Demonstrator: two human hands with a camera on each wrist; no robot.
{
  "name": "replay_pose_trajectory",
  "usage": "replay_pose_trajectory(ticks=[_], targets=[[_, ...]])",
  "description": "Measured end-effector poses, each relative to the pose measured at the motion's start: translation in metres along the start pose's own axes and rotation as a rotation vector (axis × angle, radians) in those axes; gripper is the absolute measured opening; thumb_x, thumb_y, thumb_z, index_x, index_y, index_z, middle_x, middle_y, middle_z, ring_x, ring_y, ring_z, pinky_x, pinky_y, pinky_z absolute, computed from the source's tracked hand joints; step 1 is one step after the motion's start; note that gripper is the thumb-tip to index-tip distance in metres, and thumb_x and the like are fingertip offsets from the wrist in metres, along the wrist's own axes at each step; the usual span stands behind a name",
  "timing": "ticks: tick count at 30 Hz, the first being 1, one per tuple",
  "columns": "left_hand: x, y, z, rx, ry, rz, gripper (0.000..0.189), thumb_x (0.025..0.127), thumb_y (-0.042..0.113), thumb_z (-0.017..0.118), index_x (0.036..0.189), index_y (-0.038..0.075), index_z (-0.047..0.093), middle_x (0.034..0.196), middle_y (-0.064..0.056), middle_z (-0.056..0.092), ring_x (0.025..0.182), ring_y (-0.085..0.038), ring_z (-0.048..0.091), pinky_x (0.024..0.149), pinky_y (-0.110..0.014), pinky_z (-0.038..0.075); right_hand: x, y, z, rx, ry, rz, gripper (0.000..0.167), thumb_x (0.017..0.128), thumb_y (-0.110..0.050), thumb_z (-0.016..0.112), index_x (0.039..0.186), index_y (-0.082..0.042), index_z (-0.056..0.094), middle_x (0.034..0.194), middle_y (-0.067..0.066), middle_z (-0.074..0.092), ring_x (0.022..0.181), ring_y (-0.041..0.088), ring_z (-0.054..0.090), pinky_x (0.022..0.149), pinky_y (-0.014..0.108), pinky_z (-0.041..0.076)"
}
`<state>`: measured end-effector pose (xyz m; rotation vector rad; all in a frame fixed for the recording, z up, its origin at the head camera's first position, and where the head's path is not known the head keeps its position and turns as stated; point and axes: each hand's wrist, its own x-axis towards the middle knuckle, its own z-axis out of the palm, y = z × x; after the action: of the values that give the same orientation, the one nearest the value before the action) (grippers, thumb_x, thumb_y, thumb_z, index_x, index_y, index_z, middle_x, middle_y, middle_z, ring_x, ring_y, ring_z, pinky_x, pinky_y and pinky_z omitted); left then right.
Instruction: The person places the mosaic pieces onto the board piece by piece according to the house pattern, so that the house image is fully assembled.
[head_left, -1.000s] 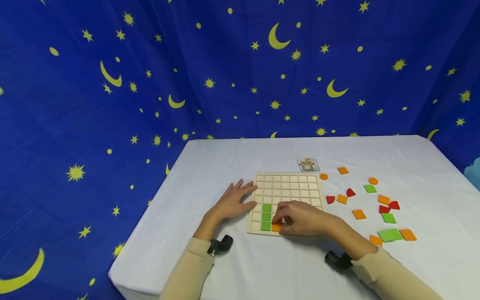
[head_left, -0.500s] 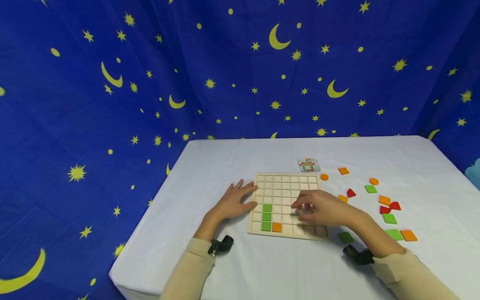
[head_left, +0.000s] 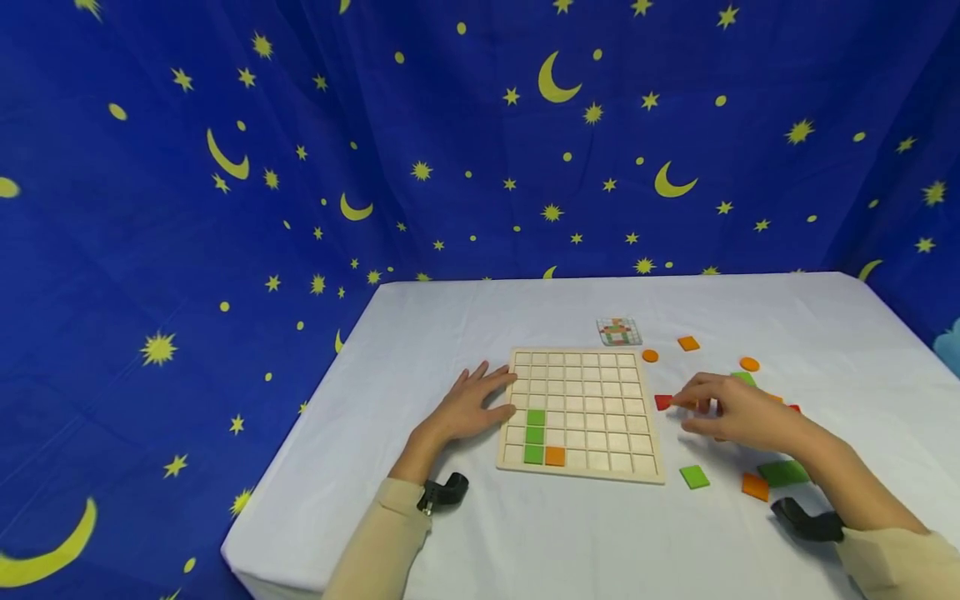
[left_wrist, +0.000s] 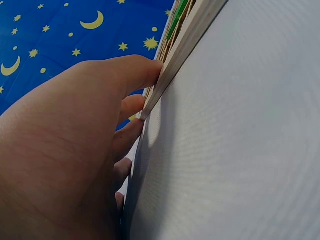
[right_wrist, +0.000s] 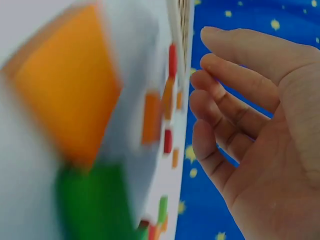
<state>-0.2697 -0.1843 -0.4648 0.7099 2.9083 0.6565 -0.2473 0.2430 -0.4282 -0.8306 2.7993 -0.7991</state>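
A wooden grid board [head_left: 592,387] lies flat on the table. Three green square tiles [head_left: 535,436] form a column in its lower left cells, and an orange square tile [head_left: 555,456] fills the bottom cell to their right. My left hand [head_left: 468,406] rests along the board's left edge, thumb and fingertips touching the frame. My right hand [head_left: 738,412] hovers over the loose pieces right of the board. In the right wrist view its fingers [right_wrist: 240,75] are loosely bent and hold nothing. Its fingertips are nearest a red piece [head_left: 663,402] and a mostly hidden orange one.
Behind the board lies a small pattern card [head_left: 619,332]. Loose pieces surround the right hand: orange discs [head_left: 749,364], an orange square [head_left: 688,343], a green square [head_left: 694,477] and another orange square [head_left: 755,487]. Some are hidden under the hand. A starry blue curtain [head_left: 480,133] hangs behind.
The right hand has left the orange tile in the board's bottom row and moved right, off the board, to above the loose pieces. The left hand has stayed at the board's edge.
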Motion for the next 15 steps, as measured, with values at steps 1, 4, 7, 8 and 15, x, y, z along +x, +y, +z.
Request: replay_pose_trajectory(ticks=[1,4,7,8,15], targets=[[0.0,0.0,0.0,-0.002,0.001,0.004,0.06,0.094,0.052,0.051,0.148,0.027,0.041,0.155,0.008,0.027,0.145,-0.022,0.009,0.116,-0.043,0.0,-0.004,0.004,-0.002,0.003,0.006,0.018,0.027,0.082,-0.028,0.078,0.107,-0.02,0.073,0.097,-0.006,0.061,0.073,0.014,0.052,0.057,0.023,0.047],[0.001,0.001,0.0,0.0,0.0,0.007,0.061,0.094,0.053,0.051,0.148,0.027,0.04,0.155,0.008,0.026,0.145,-0.022,0.009,0.116,-0.043,0.0,-0.016,0.017,-0.006,-0.002,0.026,0.056,0.028,0.08,-0.029,0.079,0.106,-0.019,0.072,0.097,-0.005,0.06,0.073,0.014,0.05,0.059,0.023,0.046],[0.002,0.001,0.0,-0.001,0.004,-0.001,0.06,0.094,0.052,0.051,0.147,0.028,0.041,0.155,0.008,0.027,0.145,-0.022,0.008,0.116,-0.043,-0.001,-0.026,0.028,-0.006,-0.012,0.032,0.08,0.031,0.08,-0.03,0.079,0.108,-0.019,0.072,0.101,-0.005,0.061,0.076,0.013,0.049,0.062,0.023,0.046],[0.002,0.001,0.001,-0.001,0.005,-0.006,0.06,0.094,0.052,0.052,0.147,0.028,0.041,0.155,0.009,0.027,0.145,-0.021,0.008,0.116,-0.043,-0.001,-0.029,0.031,-0.006,-0.011,0.035,0.089,0.032,0.08,-0.031,0.079,0.109,-0.019,0.072,0.102,-0.005,0.061,0.077,0.013,0.049,0.062,0.023,0.045],[0.0,0.0,0.002,-0.006,0.011,-0.002,0.059,0.093,0.05,0.053,0.147,0.027,0.042,0.154,0.008,0.028,0.145,-0.024,0.01,0.116,-0.045,0.0,-0.041,0.041,0.0,-0.005,0.032,0.142,0.038,0.079,-0.032,0.079,0.114,-0.018,0.07,0.105,-0.002,0.06,0.082,0.015,0.048,0.064,0.023,0.045]])
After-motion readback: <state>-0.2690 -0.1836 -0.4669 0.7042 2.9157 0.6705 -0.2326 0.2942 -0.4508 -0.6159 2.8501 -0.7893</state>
